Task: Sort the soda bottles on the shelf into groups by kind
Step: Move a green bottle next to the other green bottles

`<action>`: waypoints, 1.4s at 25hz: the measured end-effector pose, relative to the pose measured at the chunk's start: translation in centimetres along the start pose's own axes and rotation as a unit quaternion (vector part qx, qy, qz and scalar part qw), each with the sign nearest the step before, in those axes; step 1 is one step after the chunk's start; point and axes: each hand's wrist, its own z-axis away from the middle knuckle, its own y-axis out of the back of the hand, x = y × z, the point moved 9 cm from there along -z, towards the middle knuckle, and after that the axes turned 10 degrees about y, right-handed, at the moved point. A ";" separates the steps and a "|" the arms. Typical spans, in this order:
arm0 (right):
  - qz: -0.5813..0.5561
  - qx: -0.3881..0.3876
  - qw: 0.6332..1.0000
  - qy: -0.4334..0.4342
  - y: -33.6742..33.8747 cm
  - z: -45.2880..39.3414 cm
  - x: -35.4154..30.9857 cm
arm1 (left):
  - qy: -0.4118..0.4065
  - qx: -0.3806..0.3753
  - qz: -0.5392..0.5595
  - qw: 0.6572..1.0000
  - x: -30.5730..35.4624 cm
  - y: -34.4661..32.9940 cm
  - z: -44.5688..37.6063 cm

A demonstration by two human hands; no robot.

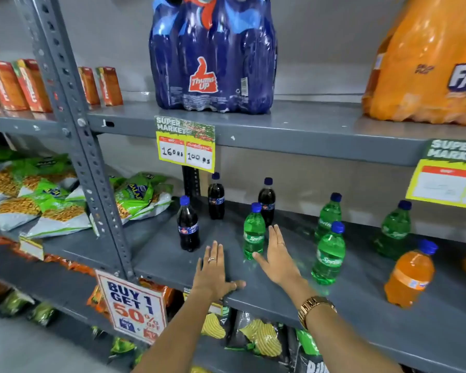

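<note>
I see a grey painted metal shelf, matt and smooth, on a perforated steel upright. The 3 cola bottles and 4 Sprite bottles are clear glossy plastic, as is the orange soda bottle. The Thums Up multipack wears shiny, wrinkled plastic film. The price tag looks like matt paper. My right wrist carries a polished gold metal watch.

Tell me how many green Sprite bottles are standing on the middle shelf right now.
4. One by the right hand at, one near the front, one behind it, one farther right. More may sit beyond the frame's right edge.
</note>
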 end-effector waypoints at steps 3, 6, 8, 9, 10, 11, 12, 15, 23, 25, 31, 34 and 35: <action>-0.060 0.005 0.998 -0.021 -1.2 -1.6 0.5 | -0.007 -0.042 -0.012 0.999 -0.3 -1.3 -0.9; -0.126 0.046 0.989 -0.065 -1.8 -2.4 1.1 | -0.019 -0.036 -0.046 0.998 -0.3 -1.9 -1.4; -0.148 0.077 0.982 -0.086 -2.0 -2.5 1.7 | -0.018 -0.037 -0.051 0.998 -0.5 -2.3 -1.7; -0.153 0.088 0.979 -0.098 -2.3 -2.6 2.0 | -0.021 -0.037 -0.053 0.998 -0.5 -2.4 -1.8; -0.155 0.097 0.977 -0.108 -2.5 -2.5 2.2 | -0.022 -0.038 -0.055 0.998 -0.6 -2.5 -1.8; -0.154 0.104 0.976 -0.113 -2.7 -2.5 2.3 | -0.021 -0.039 -0.055 0.997 -0.6 -2.6 -1.9; -0.152 0.106 0.976 -0.117 -2.8 -2.3 2.2 | -0.019 -0.042 -0.058 0.997 -0.7 -2.7 -1.9; -0.150 0.112 0.976 -0.108 -2.7 -1.9 2.0 | -0.019 -0.040 -0.064 0.997 -0.7 -2.7 -1.9; -0.127 0.126 0.979 -0.097 -0.9 2.3 1.9 | -0.009 -0.029 -0.079 0.996 -0.1 -2.0 -1.0; -0.114 0.134 0.980 -0.096 0.1 4.5 2.3 | -0.019 0.021 -0.110 0.994 0.9 -1.4 0.0; -0.085 0.176 0.974 -0.116 4.3 12.6 5.5 | -0.049 0.096 -0.129 0.986 6.8 -2.3 4.2; -0.080 0.205 0.968 -0.124 7.2 16.4 7.5 | -0.059 0.071 -0.114 0.989 10.4 -4.0 6.0; -0.076 0.215 0.965 -0.130 8.1 17.5 8.3 | -0.063 0.061 -0.109 0.990 11.7 -4.6 6.6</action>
